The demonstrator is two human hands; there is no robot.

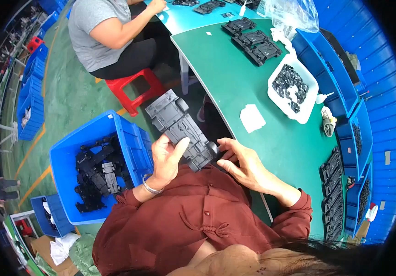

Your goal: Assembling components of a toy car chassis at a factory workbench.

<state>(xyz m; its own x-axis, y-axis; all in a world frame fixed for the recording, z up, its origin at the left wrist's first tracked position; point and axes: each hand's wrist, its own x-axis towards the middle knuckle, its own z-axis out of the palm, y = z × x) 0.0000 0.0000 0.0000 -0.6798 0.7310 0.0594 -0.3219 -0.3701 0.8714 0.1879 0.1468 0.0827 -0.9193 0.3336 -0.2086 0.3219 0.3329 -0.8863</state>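
Hands met over a long grey plastic part [182, 130], which I saw slanting up and away from my chest, above the gap between the blue crate [136, 142] and the green table [234, 78]. My left hand [165, 161] was closed on the part's near left edge, thumb lying across its top face. My right hand [244, 163] sat at the near right end, fingers loosely curled and touching the corner there; I could not tell whether it truly gripped. The crate, beside my left hand, held more dark parts. Further off on the table lay a white tray [306, 115] of small black pieces and a white cloth [252, 117].
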